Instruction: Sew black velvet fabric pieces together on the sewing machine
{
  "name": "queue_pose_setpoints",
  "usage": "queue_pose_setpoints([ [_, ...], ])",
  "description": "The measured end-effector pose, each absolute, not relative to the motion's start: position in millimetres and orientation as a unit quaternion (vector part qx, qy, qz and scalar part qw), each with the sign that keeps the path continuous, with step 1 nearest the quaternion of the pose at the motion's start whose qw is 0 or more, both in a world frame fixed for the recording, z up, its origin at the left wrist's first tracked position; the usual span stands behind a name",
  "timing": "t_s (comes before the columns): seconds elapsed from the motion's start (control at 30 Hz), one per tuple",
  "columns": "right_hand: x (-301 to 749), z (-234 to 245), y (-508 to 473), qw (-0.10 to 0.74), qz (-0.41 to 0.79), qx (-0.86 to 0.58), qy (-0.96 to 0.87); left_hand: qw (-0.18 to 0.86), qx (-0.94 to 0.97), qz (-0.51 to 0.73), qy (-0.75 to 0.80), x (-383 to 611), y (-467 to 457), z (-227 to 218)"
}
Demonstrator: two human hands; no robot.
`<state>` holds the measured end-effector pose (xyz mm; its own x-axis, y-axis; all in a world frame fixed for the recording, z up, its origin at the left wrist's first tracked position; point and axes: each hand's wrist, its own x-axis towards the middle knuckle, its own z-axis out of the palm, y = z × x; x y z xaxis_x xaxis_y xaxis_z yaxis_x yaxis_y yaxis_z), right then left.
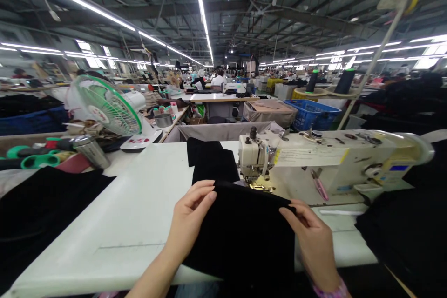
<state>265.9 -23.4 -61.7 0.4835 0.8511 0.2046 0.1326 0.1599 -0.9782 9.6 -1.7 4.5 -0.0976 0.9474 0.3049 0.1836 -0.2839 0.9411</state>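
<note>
Here, head view, from the lower centre of the frame outward:

Black fabric piece [244,233]: lies flat on the white table [132,214] at lower centre, between the two hands, its far edge just in front of the presser foot [260,187].
Left hand [190,221]: at the cloth's left edge, fingers curled over the upper left corner and pinching it, thumb side under the fold.
Right hand [312,237]: on the cloth's upper right corner, fingers closed on the edge; a pink band shows at the wrist.
Direction of the cloth: its far edge runs left to right across the frame, roughly level; the long axis I cannot tell, since the near end hangs over the table edge.
Sewing machine [335,158]: centre right, head toward the left, body stretching right.
Second black piece [211,160]: behind the needle area, centre, flat on the table.
Fan [106,104]: upper left, green guard.
Blue crate [310,114]: beyond the machine, right of centre.
</note>
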Motion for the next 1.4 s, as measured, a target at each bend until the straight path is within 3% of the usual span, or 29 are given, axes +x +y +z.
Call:
queue_pose_setpoints([
  [0.13,276.6,-62.6,-34.3,0.606,0.368,-0.577,-0.406,0.323,0.536,0.587,0.513,12.6,-9.2,8.9],
  [0.37,289.4,-64.5,-43.3,0.591,0.387,-0.572,-0.416,0.467,0.356,0.625,0.515,17.9,-16.7,12.5],
  [0.73,286.7,-60.1,-44.1,0.644,0.443,-0.559,-0.278,0.440,0.352,0.666,0.489,23.6,-18.1,18.5],
  [0.87,283.6,-53.1,-45.8,0.635,0.463,-0.553,-0.278,0.420,0.356,0.674,0.493,23.7,-14.3,12.5],
  [1.1,269.6,-29.3,-55.8,0.647,0.374,-0.548,-0.376,0.407,0.321,0.693,0.501,23.6,-8.2,16.2],
  [1.4,256.0,-16.6,-44.8,0.700,0.427,-0.478,-0.315,0.375,0.368,0.669,0.525,6.8,2.3,-2.5],
])
